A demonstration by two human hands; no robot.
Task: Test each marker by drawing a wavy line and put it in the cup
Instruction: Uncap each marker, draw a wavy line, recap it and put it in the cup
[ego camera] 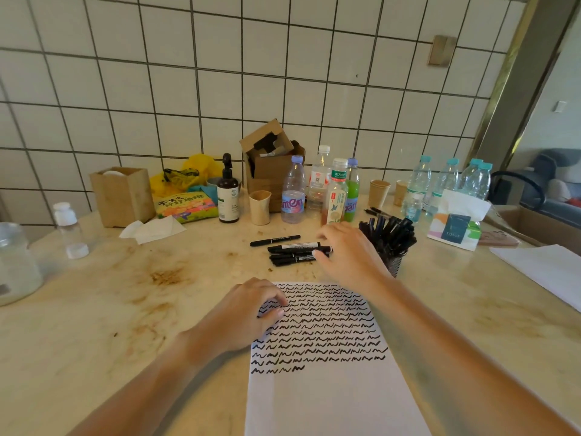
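A white sheet of paper (327, 388) lies in front of me, its upper half filled with rows of black wavy lines. My left hand (248, 313) rests on the sheet's top left corner, fingers curled, holding nothing. A small pile of black markers (295, 253) lies beyond the paper, and a single marker (274, 240) lies just behind it. My right hand (349, 256) hovers over the pile's right end, fingers spread, thumb touching a marker. A mesh cup (394, 262) crowded with black markers stands right of that hand.
Several bottles (314, 190), paper cups (259, 206), a cardboard box (270, 162), a spray bottle (228, 190) and a snack bag (185, 207) line the back of the stained table (125, 309). A tissue pack (456, 225) and more paper (544, 269) lie at the right. A jar (15, 265) stands far left.
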